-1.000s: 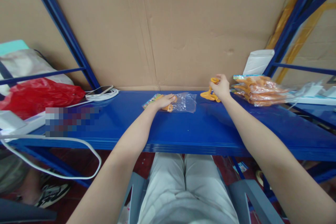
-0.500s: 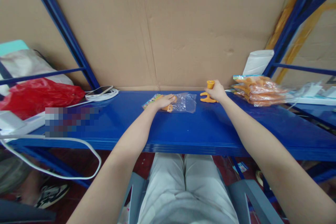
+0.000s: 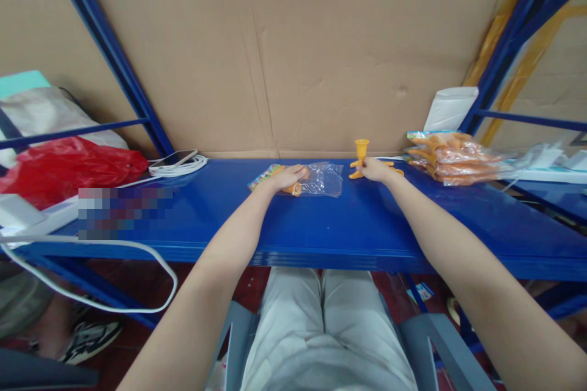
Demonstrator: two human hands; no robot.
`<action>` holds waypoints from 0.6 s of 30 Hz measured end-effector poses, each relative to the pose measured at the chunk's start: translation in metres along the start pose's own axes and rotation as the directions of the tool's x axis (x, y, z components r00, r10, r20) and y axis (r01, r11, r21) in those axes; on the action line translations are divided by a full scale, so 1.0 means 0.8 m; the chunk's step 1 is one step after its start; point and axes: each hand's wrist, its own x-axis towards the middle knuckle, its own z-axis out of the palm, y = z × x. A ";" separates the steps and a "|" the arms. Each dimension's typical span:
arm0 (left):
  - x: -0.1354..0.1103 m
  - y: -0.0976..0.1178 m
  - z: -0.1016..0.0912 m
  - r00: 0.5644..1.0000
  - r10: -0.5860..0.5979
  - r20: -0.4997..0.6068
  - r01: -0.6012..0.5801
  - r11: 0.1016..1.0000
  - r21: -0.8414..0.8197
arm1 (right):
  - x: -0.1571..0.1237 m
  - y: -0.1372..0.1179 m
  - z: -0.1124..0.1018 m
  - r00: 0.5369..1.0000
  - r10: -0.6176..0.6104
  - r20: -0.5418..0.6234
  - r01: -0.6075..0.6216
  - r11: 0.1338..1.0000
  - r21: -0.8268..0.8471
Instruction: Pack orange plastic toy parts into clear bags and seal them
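And the right hand (image 3: 375, 170) is shifting leftward now, thumb and fingers clamping on the yellow toy (image 3: 362, 149) low on its stem; the cup end, tilting within the fingers a second ago, is now standing upright and clear of them. Forked yellow ends are poking out on both sides of that hand, just above the blue table (image 3: 330, 226). So the loose toy seems to be getting its positioning, cup mouth uncovered. Meanwhile the left hand (image 3: 290, 178) is staying put, lying over the clear bag (image 3: 326, 179) and its orange pieces (image 3: 297, 189); whether it's gripping, I cannot tell. Off right, the stacked packs (image 3: 461, 162) are sitting untouched.
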 end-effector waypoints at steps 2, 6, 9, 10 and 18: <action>-0.001 0.002 -0.001 0.999 -0.028 0.025 0.029 0.999 -0.014 | 0.000 0.000 -0.001 1.000 0.008 0.002 -0.008 0.999 -0.036; 0.002 -0.001 0.000 1.000 -0.023 0.017 0.023 1.000 -0.011 | -0.003 -0.003 -0.004 1.000 0.015 0.009 -0.014 0.996 -0.093; 0.004 -0.005 0.003 1.000 -0.015 0.001 0.015 1.000 -0.004 | -0.004 -0.004 -0.005 0.999 0.025 0.043 -0.018 0.990 -0.140; 0.005 -0.005 0.003 1.000 -0.015 -0.003 0.015 1.000 -0.002 | -0.003 -0.004 -0.005 0.998 0.035 0.054 -0.025 0.986 -0.164; 0.001 -0.003 0.002 1.000 -0.008 -0.014 0.008 1.000 0.015 | -0.011 -0.008 -0.012 0.974 0.187 0.125 -0.131 0.922 -0.365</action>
